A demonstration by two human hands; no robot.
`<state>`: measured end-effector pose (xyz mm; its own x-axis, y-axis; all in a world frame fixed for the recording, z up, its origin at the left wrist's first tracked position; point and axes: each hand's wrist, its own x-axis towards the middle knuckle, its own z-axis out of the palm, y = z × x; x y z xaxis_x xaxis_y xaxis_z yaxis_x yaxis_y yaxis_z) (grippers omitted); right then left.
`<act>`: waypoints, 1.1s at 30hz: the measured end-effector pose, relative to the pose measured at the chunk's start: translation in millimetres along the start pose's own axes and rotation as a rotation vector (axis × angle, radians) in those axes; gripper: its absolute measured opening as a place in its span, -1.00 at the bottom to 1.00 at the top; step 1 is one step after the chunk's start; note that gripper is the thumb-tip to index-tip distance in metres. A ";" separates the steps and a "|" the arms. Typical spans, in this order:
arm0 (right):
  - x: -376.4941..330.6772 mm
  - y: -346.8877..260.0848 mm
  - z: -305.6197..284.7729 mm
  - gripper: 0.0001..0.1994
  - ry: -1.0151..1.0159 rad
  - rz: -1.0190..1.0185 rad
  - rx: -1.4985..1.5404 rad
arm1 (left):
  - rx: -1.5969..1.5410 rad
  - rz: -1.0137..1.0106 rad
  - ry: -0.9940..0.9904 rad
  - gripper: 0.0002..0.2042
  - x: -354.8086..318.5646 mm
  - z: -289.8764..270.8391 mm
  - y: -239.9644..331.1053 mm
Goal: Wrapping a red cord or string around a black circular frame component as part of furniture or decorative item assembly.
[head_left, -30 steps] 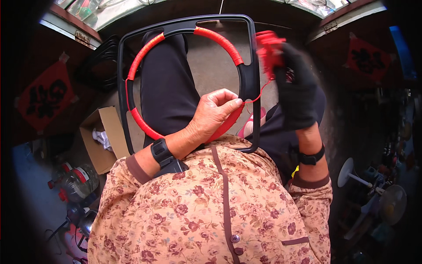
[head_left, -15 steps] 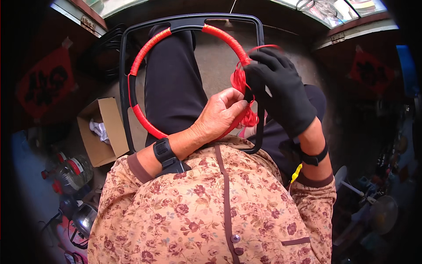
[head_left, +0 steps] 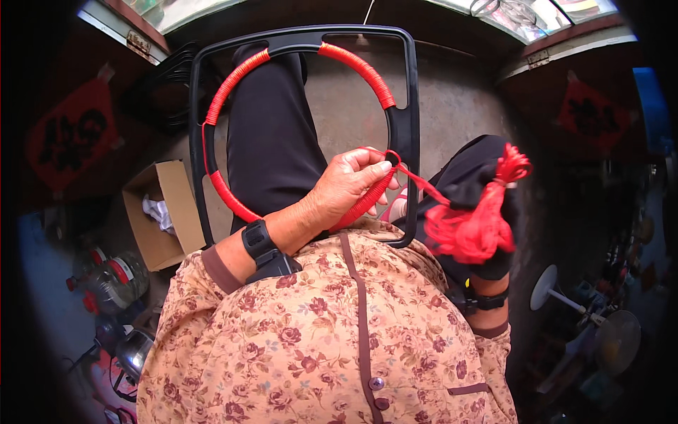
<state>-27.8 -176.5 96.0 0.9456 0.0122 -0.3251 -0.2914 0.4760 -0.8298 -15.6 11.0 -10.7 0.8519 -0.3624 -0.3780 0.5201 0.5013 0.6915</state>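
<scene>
The black rectangular plastic frame (head_left: pixel 414 74) with a round inner ring (head_left: pixel 390 129) partly wrapped in thin red cord lies over the person's lap, at twelve o'clock from the patterned shirt (head_left: pixel 304 332). There is one frame. Four red wrapped stretches (head_left: pixel 358 66) show on the ring, at one to two, four to five, seven to eight, and ten to eleven o'clock; whether the lower two meet is hidden by the left forearm.

The bare left hand (head_left: pixel 347 182) is at the ring's four o'clock, its thumb and forefinger pressed together on the cord, the other fingers curled behind the wrapped ring. A small red loop rises beside the thumb tip, and a single red strand (head_left: pixel 422 185) runs toward four o'clock, to one loose red cord bundle (head_left: pixel 472 234).

The right hand (head_left: pixel 475 192), in one black fabric glove, is behind the bundle at three o'clock from the left hand; bundle and blur cover its fingers, so I cannot tell how far they open. Two black wristbands (head_left: pixel 258 240) show, one per wrist. One tan cardboard box (head_left: pixel 182 212) stands at eight o'clock from the ring, with white cloth (head_left: pixel 157 212) inside.
</scene>
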 end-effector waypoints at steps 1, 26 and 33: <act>-1.0 -3.9 -10.4 -0.79 -0.035 0.027 0.031 | 0.002 -0.004 -0.005 -0.81 -0.3 0.9 0.2; 10.4 -41.2 -144.7 -0.66 -0.251 -0.360 -0.011 | -0.044 0.007 -0.013 -0.84 7.2 7.1 0.2; 89.9 -19.9 16.9 -0.60 -0.261 -1.067 -1.393 | 0.132 0.065 0.081 -0.83 0.2 5.9 0.4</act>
<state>65.4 -169.9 90.9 0.7438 0.4185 0.5212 0.6441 -0.6574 -0.3912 -15.6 6.5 -6.8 0.8887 -0.2651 -0.3742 0.4552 0.4119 0.7894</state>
